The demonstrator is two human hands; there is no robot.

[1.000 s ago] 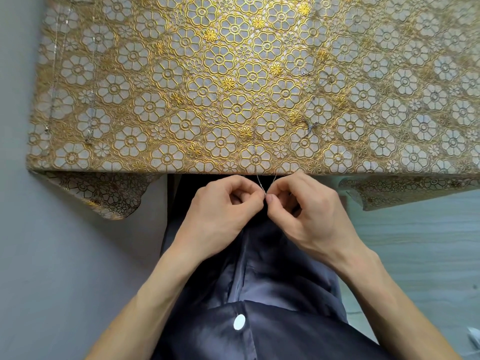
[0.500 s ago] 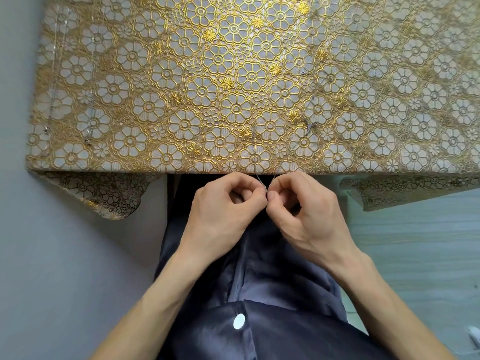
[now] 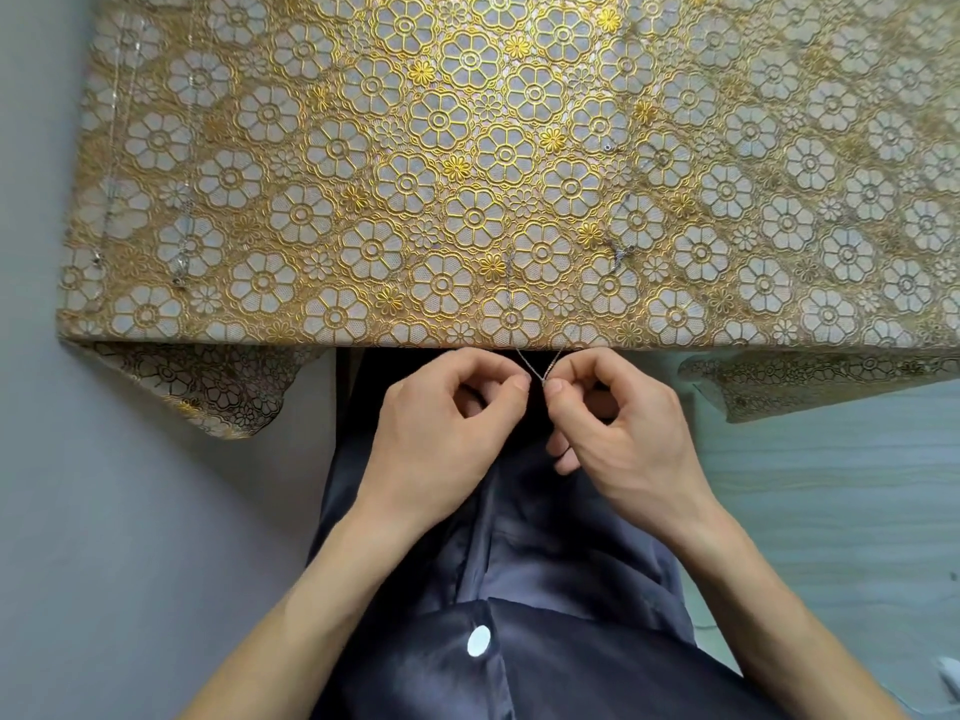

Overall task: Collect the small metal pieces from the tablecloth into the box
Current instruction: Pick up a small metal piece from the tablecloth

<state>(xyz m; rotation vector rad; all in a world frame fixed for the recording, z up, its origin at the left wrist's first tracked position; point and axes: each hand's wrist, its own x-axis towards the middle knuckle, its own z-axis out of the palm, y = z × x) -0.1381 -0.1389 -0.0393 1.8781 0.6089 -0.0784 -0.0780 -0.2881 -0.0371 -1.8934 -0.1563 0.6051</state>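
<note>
The gold and white lace-look tablecloth [image 3: 467, 174] carries rows of white netted flowers outlined in shiny gold, with small solid-gold daisies between them. A thin silver metal chain [image 3: 551, 365] shows pale against the dark grey satin shirt [image 3: 545, 563], which bears one round white button [image 3: 478, 641]. The wood-grain floor [image 3: 831, 485] on the right is pale blue-grey.

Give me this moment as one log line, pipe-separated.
left hand: pinches thin chain | right hand: pinches same chain | where: just off tablecloth near edge, over lap | box: not in view
</note>
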